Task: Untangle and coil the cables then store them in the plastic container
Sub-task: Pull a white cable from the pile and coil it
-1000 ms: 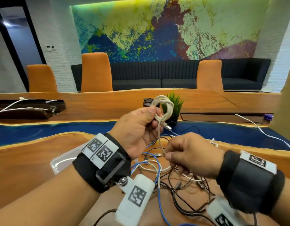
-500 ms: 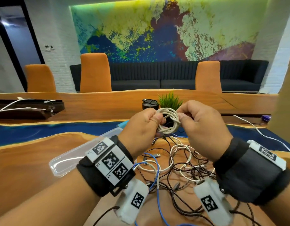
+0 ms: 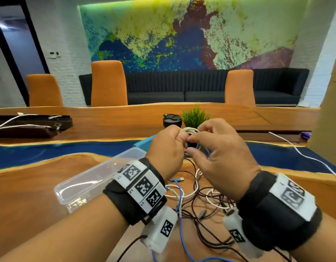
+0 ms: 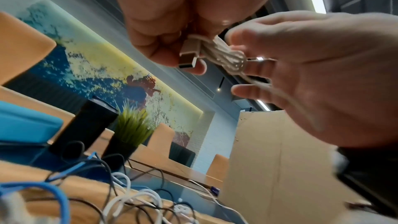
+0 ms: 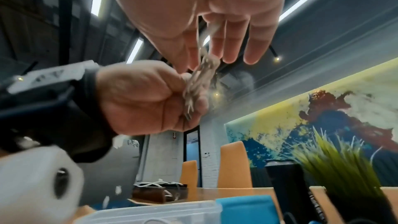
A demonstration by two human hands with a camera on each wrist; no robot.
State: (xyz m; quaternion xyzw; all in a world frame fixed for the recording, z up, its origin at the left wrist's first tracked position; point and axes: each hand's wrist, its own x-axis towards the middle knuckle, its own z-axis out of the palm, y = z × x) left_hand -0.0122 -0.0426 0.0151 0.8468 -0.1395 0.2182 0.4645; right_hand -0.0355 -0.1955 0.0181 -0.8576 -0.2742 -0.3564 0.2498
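I hold a small coil of white cable (image 3: 189, 130) up over the table. My left hand (image 3: 179, 137) grips one side of the coil, and its metal USB plug (image 4: 188, 57) sticks out under the left thumb. My right hand (image 3: 191, 142) pinches the coil's other side with thumb and index finger, the other fingers spread, and a loose strand runs between them (image 4: 258, 83). Below lies a tangle of black, white and blue cables (image 3: 197, 201). The clear plastic container (image 3: 84, 186) stands open to the left of the tangle, beyond my left wrist.
A black cup (image 3: 171, 120) and a small green plant (image 3: 194, 116) stand just behind my hands. A blue lid (image 3: 144, 142) lies by the container's far end. A white cable (image 3: 305, 156) trails at the right, near a cardboard box (image 3: 329, 91). A dark tray (image 3: 31, 127) sits far left.
My right hand rose from the pile to the coil, bringing the loose strand up. Its fingers have now spread while it pinches the coil. My left hand kept hold.
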